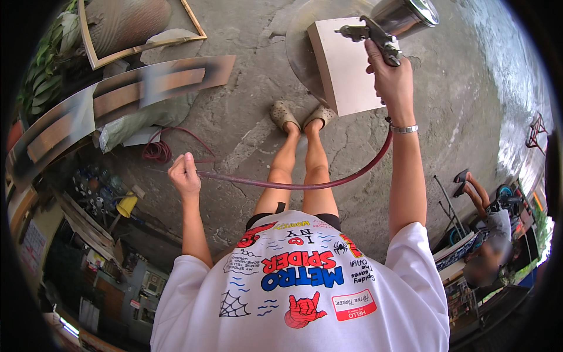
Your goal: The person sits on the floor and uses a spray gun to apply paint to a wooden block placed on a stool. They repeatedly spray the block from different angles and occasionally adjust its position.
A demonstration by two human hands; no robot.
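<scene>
Right grip closed round the spray gun, left grip closed on the red hose, pale box beneath and left of the right grip; I'd judge even stand-off and hose clear of the box serve best.

Metal cup partly beyond upper edge

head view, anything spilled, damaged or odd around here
Yes: the concrete floor looks cracked near the clogs, and a broad whitish patch covers it at right, maybe paint or wet sheen; I can't tell. The spray gun in the right hand and the hose in the left hand show no obvious damage.
</scene>
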